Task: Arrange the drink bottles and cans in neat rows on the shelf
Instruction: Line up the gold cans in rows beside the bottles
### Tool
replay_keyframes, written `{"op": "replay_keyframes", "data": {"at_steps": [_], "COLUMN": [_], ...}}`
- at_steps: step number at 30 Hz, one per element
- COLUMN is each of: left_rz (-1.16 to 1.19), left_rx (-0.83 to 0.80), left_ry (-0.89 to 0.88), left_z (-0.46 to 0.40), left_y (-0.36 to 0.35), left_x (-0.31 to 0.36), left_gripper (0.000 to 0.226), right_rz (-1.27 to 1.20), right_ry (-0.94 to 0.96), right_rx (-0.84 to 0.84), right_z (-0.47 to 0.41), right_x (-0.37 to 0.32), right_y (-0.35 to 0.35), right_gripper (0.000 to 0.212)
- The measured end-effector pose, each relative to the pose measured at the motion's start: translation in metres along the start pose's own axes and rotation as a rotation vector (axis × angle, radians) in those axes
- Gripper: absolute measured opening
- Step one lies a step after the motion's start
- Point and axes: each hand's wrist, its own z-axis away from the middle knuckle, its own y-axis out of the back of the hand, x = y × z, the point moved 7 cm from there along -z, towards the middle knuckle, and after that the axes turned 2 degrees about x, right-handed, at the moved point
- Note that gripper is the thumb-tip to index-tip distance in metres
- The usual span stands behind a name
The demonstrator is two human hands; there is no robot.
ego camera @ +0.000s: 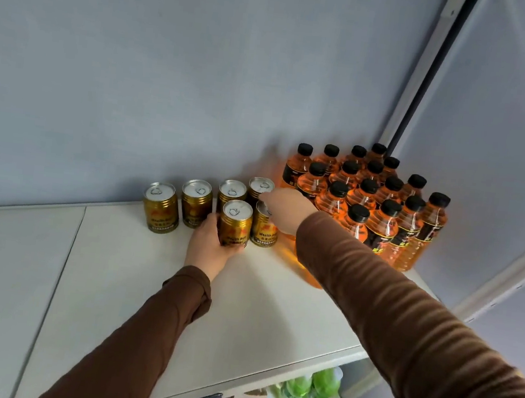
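Several gold drink cans stand on the white shelf top (114, 280) near the back wall. Three of them form a back row (196, 203), with a fourth (259, 188) at its right end. My left hand (209, 241) grips a front can (235, 223) from the left side. My right hand (286, 209) reaches over a second front can (264, 228), its fingers on that can's top. To the right stand several orange bottles with black caps (369, 194) in close rows.
The blue-grey wall is directly behind the cans. A white frame post (432, 71) rises at the right corner. Below the shelf's front edge, green bottles (315, 388) and a packet sit on a lower shelf. The shelf's left part is bare.
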Motion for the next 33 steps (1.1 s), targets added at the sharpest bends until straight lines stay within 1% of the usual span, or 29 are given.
{"op": "replay_keyframes", "data": {"at_steps": [6, 9, 13, 16, 21, 24, 27, 30, 33], "left_rz": [-0.044, -0.079, -0.114, -0.112, -0.098, -0.107, -0.208, -0.344, -0.437], "left_rx": [0.037, 0.051, 0.067, 0.077, 0.043, -0.028, -0.075, -0.076, -0.025], "left_ry": [0.033, 0.036, 0.044, 0.047, 0.078, 0.083, 0.039, 0.001, -0.017], "left_z": [-0.001, -0.001, 0.0, 0.001, 0.004, 0.012, 0.023, 0.041, 0.067], "left_y": [-0.001, -0.003, -0.006, -0.007, -0.007, -0.004, 0.012, 0.038, 0.072], "left_x": [0.004, 0.005, 0.007, 0.009, 0.009, 0.008, 0.01, 0.009, 0.004], "left_gripper": [0.067, 0.068, 0.07, 0.071, 0.071, 0.08, 0.088, 0.083, 0.074], "right_rz": [0.074, 0.073, 0.062, 0.061, 0.059, -0.007, -0.135, -0.236, -0.324], "right_ry": [0.029, 0.036, 0.041, 0.044, 0.066, 0.067, 0.068, 0.126, 0.156], "right_rx": [0.01, 0.013, 0.017, 0.024, 0.036, 0.119, 0.234, 0.327, 0.38], "right_z": [-0.004, -0.004, -0.002, 0.0, 0.001, 0.005, 0.017, 0.037, 0.057], "right_x": [-0.001, -0.001, 0.0, 0.001, 0.003, 0.004, -0.005, -0.027, -0.05], "right_y": [0.002, 0.002, 0.002, 0.002, -0.001, 0.001, 0.006, 0.005, 0.005], "right_gripper": [0.032, 0.034, 0.032, 0.036, 0.038, 0.043, 0.049, 0.044, 0.042]}}
